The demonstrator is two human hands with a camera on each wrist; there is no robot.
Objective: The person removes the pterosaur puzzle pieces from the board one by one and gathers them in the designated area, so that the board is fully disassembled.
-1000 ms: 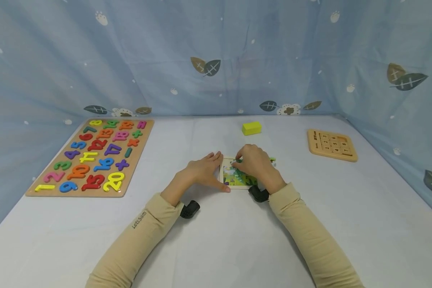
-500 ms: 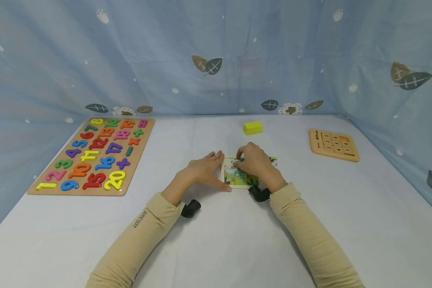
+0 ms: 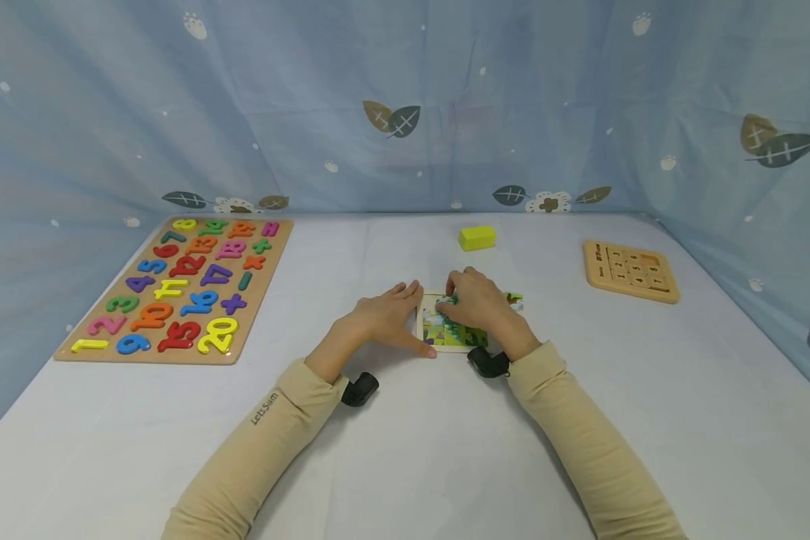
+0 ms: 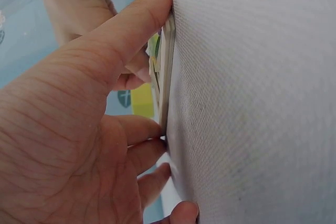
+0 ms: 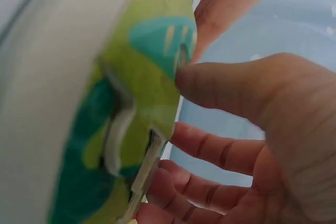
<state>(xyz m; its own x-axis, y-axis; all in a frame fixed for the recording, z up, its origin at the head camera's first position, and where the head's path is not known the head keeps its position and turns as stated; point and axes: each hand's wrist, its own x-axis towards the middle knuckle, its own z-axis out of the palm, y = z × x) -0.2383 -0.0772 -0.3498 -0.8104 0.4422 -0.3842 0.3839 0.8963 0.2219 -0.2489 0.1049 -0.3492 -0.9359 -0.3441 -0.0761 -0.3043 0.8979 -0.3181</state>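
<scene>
A small jigsaw puzzle (image 3: 435, 335) with a green picture lies in a pale wooden frame (image 3: 454, 349), mid-table in the head view. My left hand (image 3: 385, 319) is spread along the frame's left side. Its thumb touches the front corner and its fingertips touch the edge. Over the puzzle, my right hand (image 3: 481, 301) pinches a green puzzle piece (image 5: 155, 40) with a teal shape, between thumb and fingers. In the right wrist view, curved gaps separate it from neighbouring pieces. Another patterned piece (image 3: 515, 301) shows beyond the right hand, which hides much of the puzzle.
A wooden number board (image 3: 250, 330) with colourful numerals and signs lies at the left. A yellow block (image 3: 477, 238) stands behind the puzzle. A wooden sliding number puzzle (image 3: 631, 271) lies at the back right. A blue patterned curtain (image 3: 297, 112) hangs behind the table.
The head view has shifted slightly, so everything appears a little to the right and higher. The hands keep nearly the same places at the puzzle.
</scene>
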